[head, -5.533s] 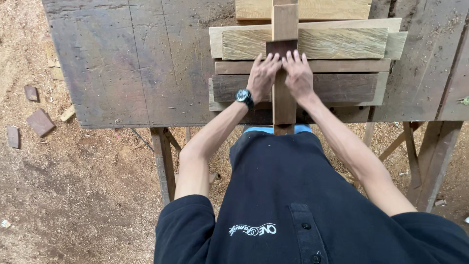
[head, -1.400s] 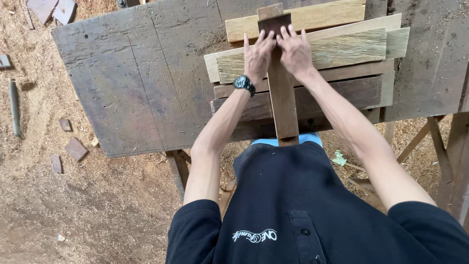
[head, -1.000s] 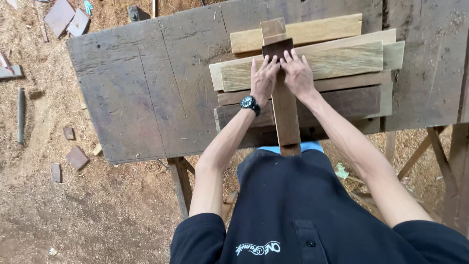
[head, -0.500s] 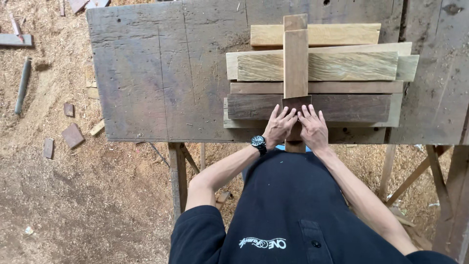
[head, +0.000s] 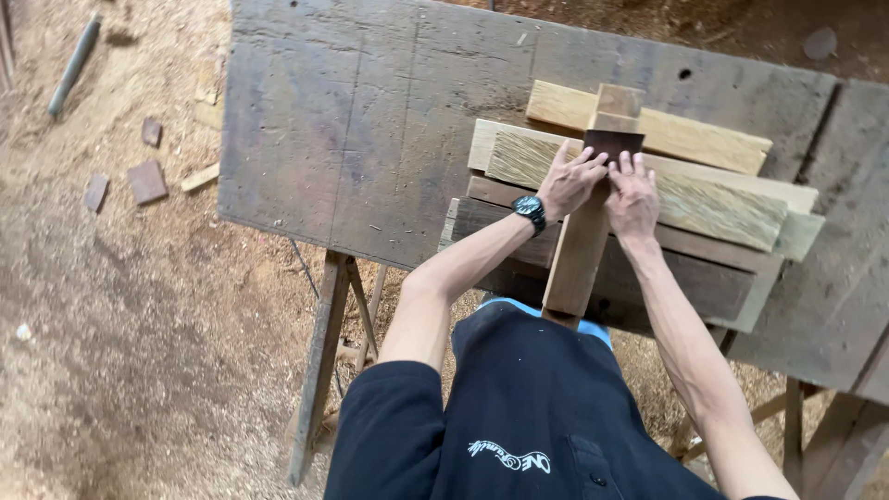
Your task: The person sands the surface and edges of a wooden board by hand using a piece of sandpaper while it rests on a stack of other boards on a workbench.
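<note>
Sawdust covers the floor (head: 111,352) off to the left, with a few small wood offcuts (head: 146,181) and a long round bar (head: 74,63) lying in it, well away from the work. Moving right you hit the big weathered worktop (head: 352,139), bare planking right up to its near edge, where a trestle leg (head: 319,361) angles down.

Then the stack of rough boards (head: 722,199), laid crosswise near the worktop's front edge. A long wooden strip (head: 579,255) sits on top, running toward the person, its near end hanging past the edge by their waist. Half a second ago both hands were down at that near end; now they've slid up to the far part, where a small dark flat piece (head: 611,143) sits on the strip. Looks like a back-and-forth stroke along the strip, now at the far end of its reach.

Left hand (head: 569,181), the one with the wristwatch (head: 530,207), lies flat and spread, fingertips on the dark piece, not wrapped round anything. Right hand (head: 632,194) is just beside it, same deal: fingers splayed and pressing down.

Room-wise: loads of bare worktop to the left, boards sticking out to the right, and not much strip left beyond the fingertips.
</note>
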